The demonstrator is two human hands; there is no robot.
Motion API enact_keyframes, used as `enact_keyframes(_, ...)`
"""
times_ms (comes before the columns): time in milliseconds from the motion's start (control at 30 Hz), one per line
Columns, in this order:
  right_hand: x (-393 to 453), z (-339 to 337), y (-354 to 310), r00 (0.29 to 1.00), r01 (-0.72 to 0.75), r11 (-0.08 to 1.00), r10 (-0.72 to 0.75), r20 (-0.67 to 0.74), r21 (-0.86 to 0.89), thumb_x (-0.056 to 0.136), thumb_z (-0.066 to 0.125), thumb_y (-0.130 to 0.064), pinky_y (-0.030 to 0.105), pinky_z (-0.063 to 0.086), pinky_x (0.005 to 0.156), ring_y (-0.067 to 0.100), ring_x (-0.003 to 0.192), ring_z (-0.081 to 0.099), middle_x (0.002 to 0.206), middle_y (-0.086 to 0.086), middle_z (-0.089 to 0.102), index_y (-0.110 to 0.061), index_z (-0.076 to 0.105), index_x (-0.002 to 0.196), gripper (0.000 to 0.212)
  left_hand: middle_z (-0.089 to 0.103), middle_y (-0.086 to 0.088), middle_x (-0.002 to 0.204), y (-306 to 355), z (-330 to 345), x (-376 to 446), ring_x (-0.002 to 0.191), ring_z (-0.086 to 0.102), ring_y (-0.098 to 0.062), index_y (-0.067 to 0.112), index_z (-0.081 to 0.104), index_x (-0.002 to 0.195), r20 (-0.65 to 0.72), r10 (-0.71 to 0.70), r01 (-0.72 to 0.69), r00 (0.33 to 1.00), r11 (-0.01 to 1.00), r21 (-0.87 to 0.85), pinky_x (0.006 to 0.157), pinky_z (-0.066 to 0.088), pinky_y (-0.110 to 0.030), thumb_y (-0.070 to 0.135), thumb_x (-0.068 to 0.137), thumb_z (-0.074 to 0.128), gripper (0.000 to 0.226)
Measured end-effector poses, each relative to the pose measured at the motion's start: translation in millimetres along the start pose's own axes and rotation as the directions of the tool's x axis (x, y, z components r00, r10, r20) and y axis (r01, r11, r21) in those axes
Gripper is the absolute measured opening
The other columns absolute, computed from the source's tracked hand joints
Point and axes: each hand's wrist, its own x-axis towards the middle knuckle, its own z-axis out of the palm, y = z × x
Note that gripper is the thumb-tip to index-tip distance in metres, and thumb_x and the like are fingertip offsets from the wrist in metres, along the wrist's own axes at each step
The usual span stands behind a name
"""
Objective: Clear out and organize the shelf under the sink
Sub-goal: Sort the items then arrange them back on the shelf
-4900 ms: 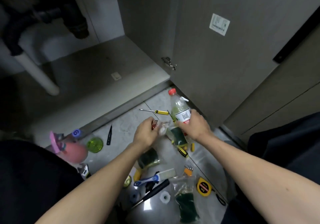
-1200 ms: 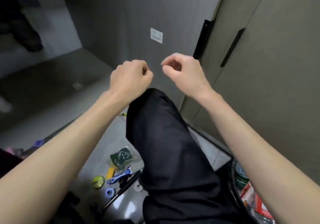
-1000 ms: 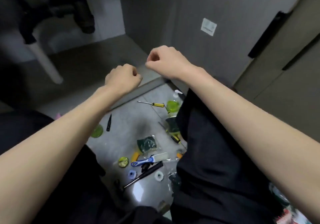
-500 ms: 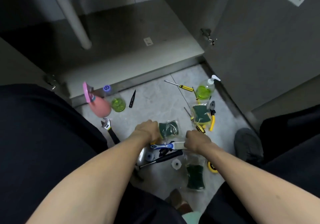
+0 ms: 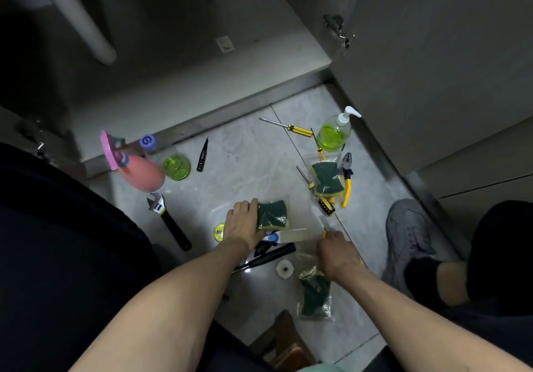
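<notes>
Green scouring sponge in a clear bag [image 5: 272,213] sits under the left hand [image 5: 241,225], whose fingers [image 5: 245,206] curl over the bag's near edge and hold it against the pale marble floor [image 5: 245,155]. The right hand [image 5: 336,252], just right of that sponge, has its fingers bent down onto a small orange-tipped item [image 5: 325,232]; the knuckles hide the fingertips, so I cannot tell whether it is gripped. Below the sponge lie a blue-and-white scraper [image 5: 284,236] and a black-handled tool [image 5: 268,257], partly covered by the left wrist. A yellow tape measure [image 5: 218,232] peeks out left of the hand. Farther right of the sponge lie a second bagged sponge [image 5: 327,178], yellow pliers [image 5: 347,183] and a green soap pump bottle [image 5: 334,134]. Beyond it, the bare cabinet shelf [image 5: 187,63] lies in shadow.
</notes>
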Motion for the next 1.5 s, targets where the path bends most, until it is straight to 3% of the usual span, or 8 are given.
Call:
enact_keyframes(167,11,-50,-4,0.969,0.107,0.933,-0.176,0.176,0.344,0.082,0.069,-0.027,0.036,0.055,0.079,0.023,0.092,0.067,0.099,0.005,0.070,-0.022,0.063,0.082,0.008,0.049,-0.004,0.123,-1,-13,-1,0.117,0.041,-0.025,0.018,0.049,0.121,-0.003,-0.160,0.159,0.987,0.981,-0.111,0.094,0.041,-0.037,0.063,0.077,0.065,0.065)
enact_keyframes(333,45,-146,-9,0.975,0.211,0.784,-0.213,-0.065,0.583,0.086,0.058,-0.002,0.040,0.057,0.075,0.022,0.071,0.066,0.072,0.004,0.068,-0.014,0.063,0.073,0.018,0.047,-0.004,0.120,-7,-47,7,0.116,0.046,-0.026,0.016,0.048,0.115,-0.055,-0.377,0.338,0.925,0.879,-0.336,0.094,0.046,-0.041,0.089,0.067,0.054,0.087)
enact_keyframes(500,92,-210,-35,0.939,0.330,0.844,-0.246,-0.242,0.423,0.090,0.060,-0.015,0.031,0.053,0.081,0.023,0.094,0.068,0.089,-0.001,0.072,-0.025,0.064,0.083,0.013,0.054,-0.006,0.117,-17,-78,29,0.108,0.058,-0.032,0.020,0.040,0.105,0.039,-0.541,0.468,0.840,0.686,-0.558,0.088,0.049,-0.042,0.092,0.060,0.055,0.087)
enact_keyframes(567,117,-216,-42,0.929,0.362,0.857,-0.298,-0.219,0.367,0.092,0.062,-0.020,0.031,0.048,0.095,0.025,0.118,0.060,0.121,0.006,0.067,-0.025,0.066,0.119,0.028,0.051,-0.006,0.118,-22,-84,41,0.106,0.058,-0.033,0.021,0.039,0.108,0.020,-0.578,0.457,0.816,0.623,-0.635,0.087,0.050,-0.042,0.093,0.058,0.056,0.090)
enact_keyframes(667,155,-213,-40,0.938,0.310,0.895,-0.232,-0.259,0.321,0.095,0.059,-0.030,0.038,0.032,0.115,0.030,0.142,0.034,0.154,0.011,0.038,-0.021,0.035,0.154,0.065,0.045,-0.013,0.136,-34,-85,66,0.118,0.055,-0.038,0.014,0.032,0.141,0.035,-0.602,0.473,0.798,0.588,-0.656,0.096,0.049,-0.044,0.078,0.071,0.065,0.100)
enact_keyframes(900,237,-219,-27,0.928,0.181,0.937,-0.062,-0.369,0.299,0.093,0.056,-0.022,0.045,0.046,0.098,0.035,0.126,0.046,0.135,0.015,0.049,-0.011,0.046,0.132,0.042,0.062,-0.011,0.120,-58,-71,98,0.106,0.066,-0.031,0.009,0.056,0.125,0.099,-0.647,0.491,0.756,0.461,-0.739,0.094,0.054,-0.045,0.078,0.059,0.072,0.096)
enact_keyframes(1133,244,-188,-24,0.905,0.149,0.984,-0.097,-0.415,0.095,0.096,0.047,-0.017,0.043,0.048,0.092,0.032,0.117,0.055,0.121,0.012,0.058,-0.007,0.059,0.117,0.026,0.061,-0.019,0.122,-67,-41,107,0.111,0.059,-0.037,0.005,0.058,0.117,0.114,-0.744,0.589,0.658,0.415,-0.694,0.092,0.046,-0.039,0.044,0.092,0.064,0.046)
enact_keyframes(1500,197,-146,-18,0.970,0.136,0.973,-0.092,-0.227,0.188,0.083,0.061,-0.026,0.031,0.038,0.073,0.031,0.101,0.064,0.100,0.008,0.059,-0.016,0.038,0.097,0.029,0.067,-0.015,0.112,-55,-23,87,0.108,0.061,-0.035,0.012,0.058,0.102,0.276,-0.706,0.668,0.653,0.364,-0.649,0.089,0.047,-0.034,0.053,0.088,0.066,0.043)
